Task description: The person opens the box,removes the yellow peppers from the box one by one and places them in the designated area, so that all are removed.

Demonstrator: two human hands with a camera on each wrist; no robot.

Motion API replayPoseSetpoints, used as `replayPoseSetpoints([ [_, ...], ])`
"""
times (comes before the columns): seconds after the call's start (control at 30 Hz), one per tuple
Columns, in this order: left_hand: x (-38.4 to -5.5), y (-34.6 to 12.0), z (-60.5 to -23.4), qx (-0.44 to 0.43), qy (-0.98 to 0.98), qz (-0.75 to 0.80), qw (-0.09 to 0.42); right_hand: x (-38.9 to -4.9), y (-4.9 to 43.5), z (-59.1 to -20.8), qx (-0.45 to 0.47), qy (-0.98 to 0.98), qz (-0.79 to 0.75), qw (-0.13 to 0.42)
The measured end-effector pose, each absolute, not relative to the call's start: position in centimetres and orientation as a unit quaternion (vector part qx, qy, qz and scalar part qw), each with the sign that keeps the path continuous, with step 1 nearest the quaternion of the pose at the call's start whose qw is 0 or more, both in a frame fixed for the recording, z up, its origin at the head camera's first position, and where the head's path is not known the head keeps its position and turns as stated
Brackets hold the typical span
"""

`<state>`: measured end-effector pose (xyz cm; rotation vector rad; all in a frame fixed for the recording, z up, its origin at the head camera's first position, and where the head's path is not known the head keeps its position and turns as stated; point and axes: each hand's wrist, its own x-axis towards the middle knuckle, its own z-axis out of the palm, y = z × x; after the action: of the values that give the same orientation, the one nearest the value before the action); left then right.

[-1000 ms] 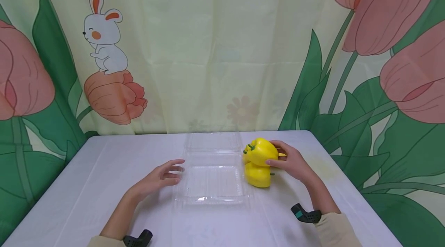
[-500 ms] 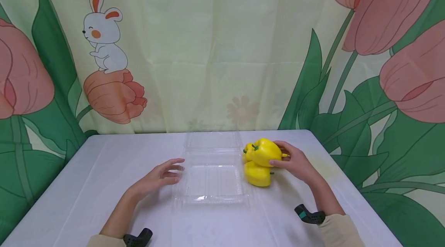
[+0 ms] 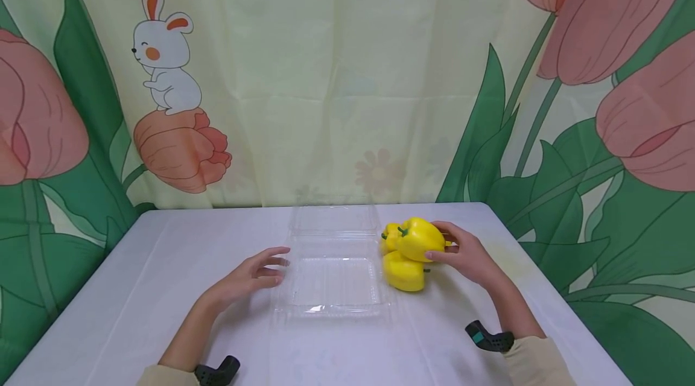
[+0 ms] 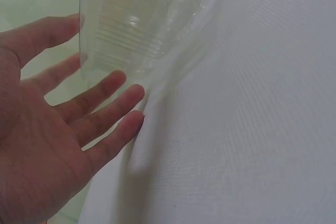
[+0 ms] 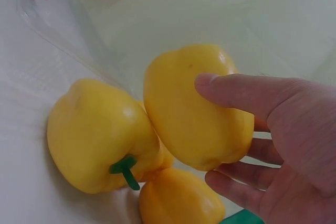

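My right hand grips a yellow bell pepper, thumb across its near side in the right wrist view and fingers around the other. This pepper leans over several others grouped under and beside it. One bell pepper lies in front with its green stem to the right, another shows at the back left, and an orange-yellow one sits below the held one. A clear plastic clamshell box lies opened out left of the peppers. My left hand has relaxed, spread fingers at the box's left edge and holds nothing.
The box's lid lies folded back toward the far table edge. A white cloth covers the table. Behind it hangs a curtain printed with tulips and a rabbit.
My right hand has shifted slightly right with the gripped bell pepper, showing more of the back-left pepper. My left hand and the box have stayed in place.
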<state>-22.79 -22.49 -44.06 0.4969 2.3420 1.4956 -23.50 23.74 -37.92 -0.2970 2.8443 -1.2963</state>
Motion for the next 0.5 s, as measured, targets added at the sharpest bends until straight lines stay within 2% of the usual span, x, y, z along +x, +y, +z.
replayPoseSetpoints([
  [0.5, -22.86, -22.49, -44.22, 0.176, 0.823, 0.518, 0.156, -23.42, 24.16, -38.05, -0.097, 0.905, -0.413, -0.003],
])
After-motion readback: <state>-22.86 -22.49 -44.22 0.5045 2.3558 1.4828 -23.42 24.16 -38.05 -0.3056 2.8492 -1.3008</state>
